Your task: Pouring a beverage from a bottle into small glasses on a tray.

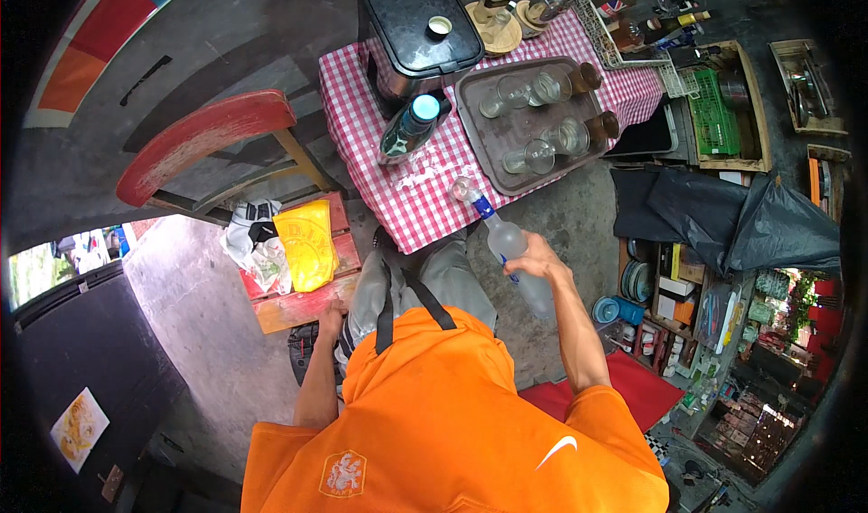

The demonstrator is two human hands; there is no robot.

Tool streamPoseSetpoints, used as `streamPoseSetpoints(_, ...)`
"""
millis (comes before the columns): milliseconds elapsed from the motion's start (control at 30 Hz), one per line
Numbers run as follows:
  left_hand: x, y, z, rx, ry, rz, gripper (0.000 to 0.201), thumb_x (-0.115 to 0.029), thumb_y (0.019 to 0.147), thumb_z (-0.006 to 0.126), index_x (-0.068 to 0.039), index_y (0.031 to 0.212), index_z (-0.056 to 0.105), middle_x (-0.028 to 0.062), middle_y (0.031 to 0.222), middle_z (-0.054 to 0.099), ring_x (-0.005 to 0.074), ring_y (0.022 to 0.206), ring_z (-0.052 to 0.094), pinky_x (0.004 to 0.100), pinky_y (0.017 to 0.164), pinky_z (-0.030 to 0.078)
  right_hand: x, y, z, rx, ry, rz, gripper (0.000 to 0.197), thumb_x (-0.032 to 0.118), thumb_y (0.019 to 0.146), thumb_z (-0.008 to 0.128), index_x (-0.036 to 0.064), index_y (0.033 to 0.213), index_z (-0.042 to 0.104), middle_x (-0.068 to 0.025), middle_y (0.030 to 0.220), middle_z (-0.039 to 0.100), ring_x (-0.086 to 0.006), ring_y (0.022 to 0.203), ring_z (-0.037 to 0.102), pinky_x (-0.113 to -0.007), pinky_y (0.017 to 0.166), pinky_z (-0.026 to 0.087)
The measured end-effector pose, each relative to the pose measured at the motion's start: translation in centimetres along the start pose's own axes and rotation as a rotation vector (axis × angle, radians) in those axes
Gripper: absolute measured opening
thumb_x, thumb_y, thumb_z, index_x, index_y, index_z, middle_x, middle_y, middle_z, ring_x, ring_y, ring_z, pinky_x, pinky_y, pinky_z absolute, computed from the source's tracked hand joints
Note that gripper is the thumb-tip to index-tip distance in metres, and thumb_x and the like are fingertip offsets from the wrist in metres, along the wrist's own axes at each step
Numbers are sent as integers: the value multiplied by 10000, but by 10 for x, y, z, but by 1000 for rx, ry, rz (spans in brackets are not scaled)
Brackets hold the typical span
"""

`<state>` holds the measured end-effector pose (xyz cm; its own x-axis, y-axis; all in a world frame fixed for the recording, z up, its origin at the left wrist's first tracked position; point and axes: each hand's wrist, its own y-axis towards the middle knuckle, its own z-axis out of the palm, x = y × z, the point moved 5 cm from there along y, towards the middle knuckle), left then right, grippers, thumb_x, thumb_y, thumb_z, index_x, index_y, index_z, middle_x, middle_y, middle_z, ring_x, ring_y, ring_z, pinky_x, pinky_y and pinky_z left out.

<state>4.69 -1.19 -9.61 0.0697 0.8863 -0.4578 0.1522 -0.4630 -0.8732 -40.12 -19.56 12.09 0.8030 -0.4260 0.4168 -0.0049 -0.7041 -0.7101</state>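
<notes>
My right hand (540, 258) is wrapped round a clear bottle (535, 298) with a blue band on its neck. The bottle leans with its top toward the table's near edge, where a rounded clear glass piece (465, 188) shows at its end; whether that is part of the bottle, I cannot tell. Low on the left, my left hand (333, 318) is at the front edge of a worn red and yellow wooden chair seat (294, 310). Its fingers are too small and partly hidden to read. A yellow bag (309, 246) and a crumpled white bag (257, 249) lie on that seat.
A table with a red-and-white checked cloth (348, 133) holds a brown tray (493, 156) of several glasses, a dark bottle with a light blue cap (411, 129) and a black bin (420, 25). A wire basket (601, 29) of bottles stands beyond. Cluttered shelves (669, 287) line the right.
</notes>
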Motion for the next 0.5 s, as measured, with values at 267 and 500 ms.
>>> streamPoseSetpoints(267, 6, 6, -1, 37, 40, -12, 633, -496, 937, 374, 50, 1217, 532, 190, 1034, 634, 244, 926, 572, 323, 848, 419, 6, -4, -2, 28, 28, 15, 587, 176, 505, 760, -2, 1035, 583, -142, 881, 657, -258, 866, 620, -344, 797, 472)
streamPoseSetpoints(500, 6, 5, 1, 26, -30, -47, 659, -524, 938, 362, 45, 1222, 534, 182, 1024, 634, 236, 936, 561, 323, 858, 411, 8, -6, -4, 24, 25, 8, 596, 177, 500, 756, 1, 1044, 585, -137, 860, 663, -257, 864, 622, -342, 791, 470)
